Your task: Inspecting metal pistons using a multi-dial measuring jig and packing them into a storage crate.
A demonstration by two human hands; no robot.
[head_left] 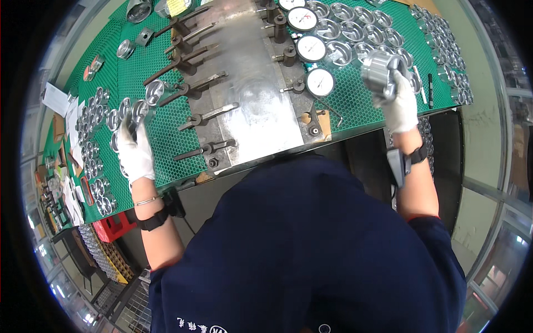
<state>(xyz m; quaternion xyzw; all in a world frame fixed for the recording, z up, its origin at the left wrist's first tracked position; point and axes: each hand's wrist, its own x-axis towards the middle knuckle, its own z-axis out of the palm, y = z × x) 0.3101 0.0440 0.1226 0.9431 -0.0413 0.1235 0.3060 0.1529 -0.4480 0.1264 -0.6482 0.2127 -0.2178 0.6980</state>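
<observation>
1. Gripping a large metal cup [377, 73], the gloved right hand [401, 110] closes its fingers around the side, between the middle and the right edge of the counter [355, 105].
2. The gloved left hand [137, 156] reaches over the counter's near left part, fingers curled at a small group of cups [140, 110]; whether it grips one, I cannot tell.
3. A long metal plate [252, 94] runs from the far edge to the near edge, between the hands.
4. Clamps [210, 114] line the plate's left side, and round dials [320, 82] its right.
5. An L-shaped key [338, 116] lies near the near edge, right of the plate.
6. More cups stand in rows toward the far right corner [352, 31] and along the left edge [91, 123].
7. A black pen [431, 89] lies close to the right edge.
</observation>
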